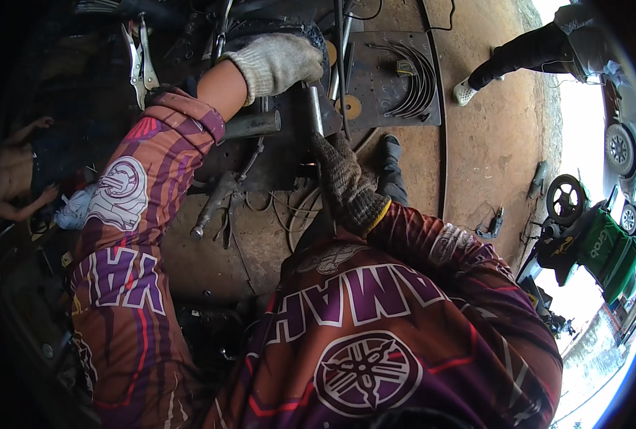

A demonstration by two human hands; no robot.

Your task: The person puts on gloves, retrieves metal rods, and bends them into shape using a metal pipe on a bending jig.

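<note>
The thing to watch is that short steel tube (316, 109) standing roughly upright in the middle of the dark metal counter (289, 161), with a small orange glow at its foot where it meets the plate. The right hand (343, 179), in a dark knit glove, is clenched around what looks like a welding rod or holder pointed at that spot, though I honestly can't tell which. The left hand (279, 63), in a pale knit glove, presses down on the dark workpiece just behind the tube; whether it's gripping or just bracing isn't clear. My worry: knit gloves, plus a bare wrist showing between the left glove and the purple sleeve (182, 118), sit very close to the hot spot, so spatter could burn skin or scorch fabric. If the left hand eases off, the tube could lean and set crooked. There's also a horizontal pipe stub (250, 125) just left of it, and pliers (221, 207) hanging at the counter's near edge that could get knocked off. Locking pliers (141, 61) sit at the far left corner, curved rods (411, 79) on a plate (375, 107) to the right, and a bystander's sandalled foot (464, 91) is well apart on the floor (489, 157).
</note>
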